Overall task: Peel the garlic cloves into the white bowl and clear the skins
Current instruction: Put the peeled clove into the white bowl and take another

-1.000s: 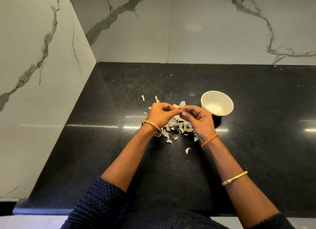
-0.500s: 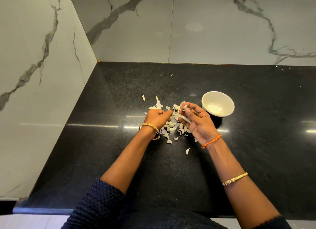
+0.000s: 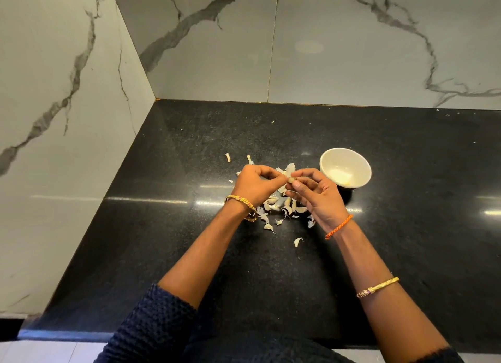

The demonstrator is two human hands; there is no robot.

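Pinching the skin with the left hand [image 3: 256, 183] while the right hand [image 3: 315, 194] grips the clove [image 3: 290, 180] over the skins [image 3: 282, 208] on the counter [image 3: 189, 227], peel slowly, then drop it into the bowl [image 3: 360, 160] just right.

Glossy black stone counter [image 3: 168, 227], papery skins [image 3: 273, 205]

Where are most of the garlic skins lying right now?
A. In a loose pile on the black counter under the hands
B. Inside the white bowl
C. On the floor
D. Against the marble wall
A: the skins lie scattered on the black counter beneath both hands, left of the white bowl.
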